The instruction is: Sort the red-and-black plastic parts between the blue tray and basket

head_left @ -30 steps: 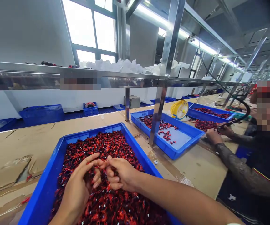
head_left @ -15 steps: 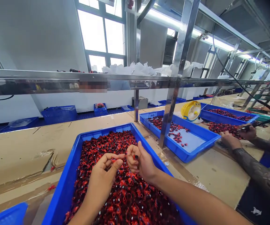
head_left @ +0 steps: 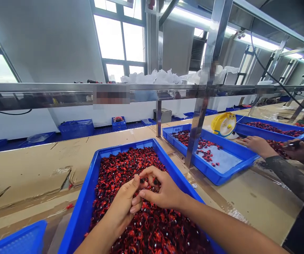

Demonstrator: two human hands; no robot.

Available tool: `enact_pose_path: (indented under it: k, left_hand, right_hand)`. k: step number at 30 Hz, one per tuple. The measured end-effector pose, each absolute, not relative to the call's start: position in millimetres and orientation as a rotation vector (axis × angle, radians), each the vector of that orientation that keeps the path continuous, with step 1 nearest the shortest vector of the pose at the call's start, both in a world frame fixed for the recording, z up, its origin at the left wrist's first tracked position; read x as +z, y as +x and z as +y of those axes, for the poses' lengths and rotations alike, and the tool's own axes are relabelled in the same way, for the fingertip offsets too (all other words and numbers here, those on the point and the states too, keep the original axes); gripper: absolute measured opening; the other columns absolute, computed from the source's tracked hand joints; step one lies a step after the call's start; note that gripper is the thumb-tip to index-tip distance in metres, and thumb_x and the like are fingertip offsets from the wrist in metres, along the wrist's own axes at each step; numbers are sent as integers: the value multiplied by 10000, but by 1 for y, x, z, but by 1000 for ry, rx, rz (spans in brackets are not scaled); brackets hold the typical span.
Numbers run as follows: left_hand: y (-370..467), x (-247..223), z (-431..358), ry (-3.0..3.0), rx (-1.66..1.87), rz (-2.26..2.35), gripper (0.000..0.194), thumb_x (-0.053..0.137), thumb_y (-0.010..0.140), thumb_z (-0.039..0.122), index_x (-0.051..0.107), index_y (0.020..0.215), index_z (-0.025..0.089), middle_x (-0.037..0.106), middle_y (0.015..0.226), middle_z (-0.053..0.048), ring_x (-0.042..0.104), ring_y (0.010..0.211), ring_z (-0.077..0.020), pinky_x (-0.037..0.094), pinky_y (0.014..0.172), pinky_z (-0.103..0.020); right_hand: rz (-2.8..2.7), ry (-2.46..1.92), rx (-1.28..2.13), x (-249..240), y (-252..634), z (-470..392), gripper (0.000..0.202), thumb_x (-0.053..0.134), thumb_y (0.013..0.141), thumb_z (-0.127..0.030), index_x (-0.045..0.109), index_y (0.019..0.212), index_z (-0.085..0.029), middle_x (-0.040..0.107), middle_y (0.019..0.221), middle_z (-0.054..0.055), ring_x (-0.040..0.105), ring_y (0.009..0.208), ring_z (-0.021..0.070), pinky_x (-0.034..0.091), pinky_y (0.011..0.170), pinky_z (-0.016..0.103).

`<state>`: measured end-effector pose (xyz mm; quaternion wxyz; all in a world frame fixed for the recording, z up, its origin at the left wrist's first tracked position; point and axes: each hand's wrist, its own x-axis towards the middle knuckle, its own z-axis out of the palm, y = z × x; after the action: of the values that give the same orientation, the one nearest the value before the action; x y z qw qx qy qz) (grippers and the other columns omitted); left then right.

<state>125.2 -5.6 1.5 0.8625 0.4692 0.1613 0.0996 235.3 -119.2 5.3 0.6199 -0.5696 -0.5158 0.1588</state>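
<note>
Over a deep blue tray (head_left: 79, 199) heaped with small red-and-black ring-like parts (head_left: 125, 165), my two hands meet fingertip to fingertip. My left hand (head_left: 124, 203) is closed, its thumb raised, with a small dark part (head_left: 142, 180) pinched at the fingertips. My right hand (head_left: 165, 188) curls in from the right, forefinger and thumb bent towards the left hand. Another small dark round part (head_left: 155, 182) shows inside its curled fingers. The exact kind of these parts is too small to make out.
A second blue tray (head_left: 220, 178) with scattered parts stands right, behind a metal post (head_left: 196, 130). Beyond it are a yellow fan (head_left: 223, 125) and a co-worker's hands (head_left: 260, 146) at a parts pile. A blue basket (head_left: 22, 240) sits at lower left. A metal rail (head_left: 75, 93) crosses ahead.
My left hand has turned so its thumb points up, and my right hand's forefinger and thumb have come over to meet it. The view has shifted slightly left.
</note>
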Motion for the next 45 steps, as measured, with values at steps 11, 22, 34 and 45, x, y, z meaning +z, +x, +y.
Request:
enact_pose_path:
  k: [11,22,34,45]
  left_hand:
    - [122,9,0,731,157,498,286,499,777,109,551,1058,106,604,814,-54,485,506,-64,396,444,-173]
    - [125,9,2,871,151,463,521,569,779,1,477,1286,71,641,998,-150,549,646,-85,468,567,-193]
    - [125,8,4,1198,373,490,604,618,791,563,512,1279,223,348,470,102,154,347,-39,165,290,-131]
    - [121,10,-10,936,229,352,477,548,878,488,501,1298,265,358,589,72,291,412,-50,214,360,-140]
  right_hand:
    - [-971,-1335,434,5,237,-116,170,692,734,-251,702,900,-218,391,567,-63,334,547,108,268,531,244]
    - [-622,-1045,1051,-7,264,-107,303,596,802,-461,551,764,-163,435,660,-52,239,407,35,113,326,171]
    - [-817,-1249,904,1,261,-106,498,380,908,-583,665,975,-180,338,541,-86,234,387,65,193,358,192]
    - [-1157,-1494,267,1,229,-117,245,657,824,-331,733,1051,-280,537,604,-26,429,565,138,310,613,286]
